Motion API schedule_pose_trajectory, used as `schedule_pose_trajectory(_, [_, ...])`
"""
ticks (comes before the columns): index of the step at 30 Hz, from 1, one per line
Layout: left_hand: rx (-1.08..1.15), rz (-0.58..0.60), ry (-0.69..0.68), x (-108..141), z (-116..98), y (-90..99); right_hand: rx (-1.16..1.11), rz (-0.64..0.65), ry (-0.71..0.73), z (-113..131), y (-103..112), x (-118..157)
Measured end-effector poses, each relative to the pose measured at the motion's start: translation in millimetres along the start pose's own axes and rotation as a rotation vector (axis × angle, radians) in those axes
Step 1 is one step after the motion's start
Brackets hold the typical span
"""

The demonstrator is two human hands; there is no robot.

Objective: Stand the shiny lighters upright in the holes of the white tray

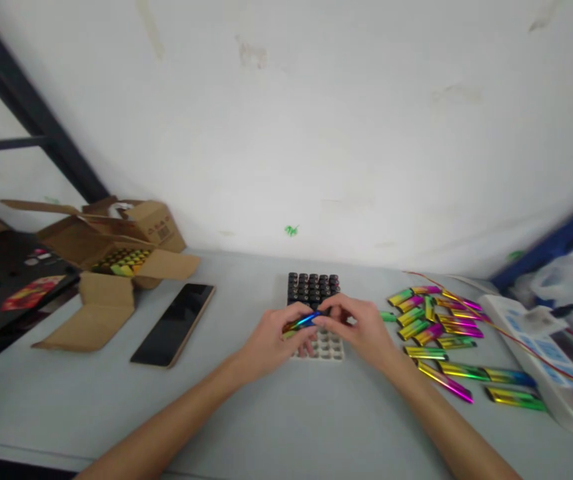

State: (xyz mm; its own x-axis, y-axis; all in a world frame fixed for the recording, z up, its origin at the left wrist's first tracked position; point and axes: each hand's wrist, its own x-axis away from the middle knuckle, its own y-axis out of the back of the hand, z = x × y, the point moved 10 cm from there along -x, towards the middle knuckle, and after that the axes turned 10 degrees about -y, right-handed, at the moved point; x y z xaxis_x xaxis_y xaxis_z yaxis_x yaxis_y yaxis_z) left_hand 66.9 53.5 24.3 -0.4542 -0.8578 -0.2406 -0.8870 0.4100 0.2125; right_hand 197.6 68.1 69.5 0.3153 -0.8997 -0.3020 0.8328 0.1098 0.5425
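Observation:
Between my two hands is a shiny rainbow-coloured tube (307,321) with a dark end, lying roughly level. The fingers of my left hand (277,333) are wrapped round its left part. My right hand (359,328) pinches the dark right end; whether a separate small piece is there I cannot make out. Directly beneath my hands is a pale tray with round holes (330,348), its near part bare. Black round-topped pieces (311,287) stand in rows in its far part. My hands hide the tray's middle.
Many similar shiny tubes (416,327) lie loose to the right, beside a white power strip (541,360) and a thin red-yellow wire (521,343). At left are a phone (174,325) and an open cardboard box (109,303) holding upright pieces. A white wall (316,133) rises behind.

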Motion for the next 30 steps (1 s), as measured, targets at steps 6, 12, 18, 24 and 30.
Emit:
schedule_pose_trajectory(6, [-0.056, 0.053, -0.01, 1.1, -6.9, 5.5, 0.328, -0.231, 0.027, -15.4, 42.9, 17.1])
schedule_pose_trajectory(12, [-0.294, 0.001, 0.009, 0.6, -9.9, 13.0, 0.474, -0.366, 0.026, -19.9, 53.4, 16.7])
schedule_pose_trajectory(18, [-0.493, -0.062, 0.079, -1.8, 5.4, 20.9, 0.468, -0.322, -0.019, -21.4, 45.2, 14.2])
schedule_pose_trajectory(24, [-0.485, -0.107, 0.111, 0.3, 11.0, 23.7, 0.461, -0.306, -0.042, -24.4, 40.4, 13.9])
schedule_pose_trajectory(30, [-0.484, -0.071, 0.094, 0.1, 9.3, 18.6, 0.478, -0.236, -0.063, -30.3, 30.1, 11.2])
